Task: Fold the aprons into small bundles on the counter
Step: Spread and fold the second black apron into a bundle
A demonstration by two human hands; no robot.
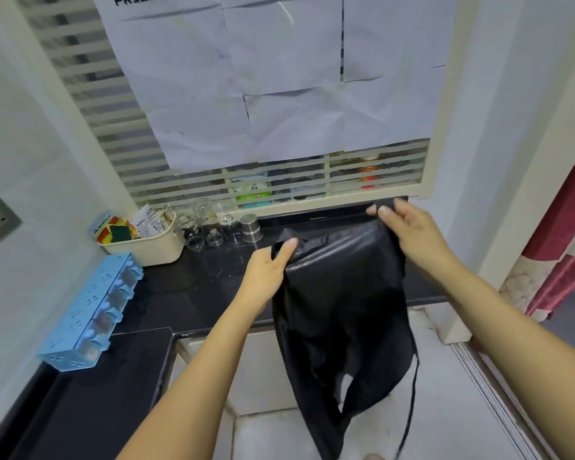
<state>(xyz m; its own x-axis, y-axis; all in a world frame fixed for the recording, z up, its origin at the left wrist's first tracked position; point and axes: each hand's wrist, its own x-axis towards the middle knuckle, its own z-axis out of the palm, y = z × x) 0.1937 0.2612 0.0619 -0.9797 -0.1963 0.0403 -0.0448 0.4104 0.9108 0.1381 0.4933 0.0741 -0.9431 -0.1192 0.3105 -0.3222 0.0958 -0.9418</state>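
Observation:
A shiny black apron [342,293] hangs in the air over the front edge of the black counter [193,293]. Its lower part and a thin strap dangle down toward the floor. My left hand [266,267] grips the apron's upper left corner, fingers curled round the fabric. My right hand [409,234] pinches the upper right corner, held a little higher and farther back. The top of the apron sags between both hands above the counter.
A cream basket [146,247] of sponges and packets stands at the back left, with glass jars [200,234] and a steel shaker [250,227] beside it. A blue spice rack [90,310] lies along the left wall. A red curtain [558,254] hangs at right.

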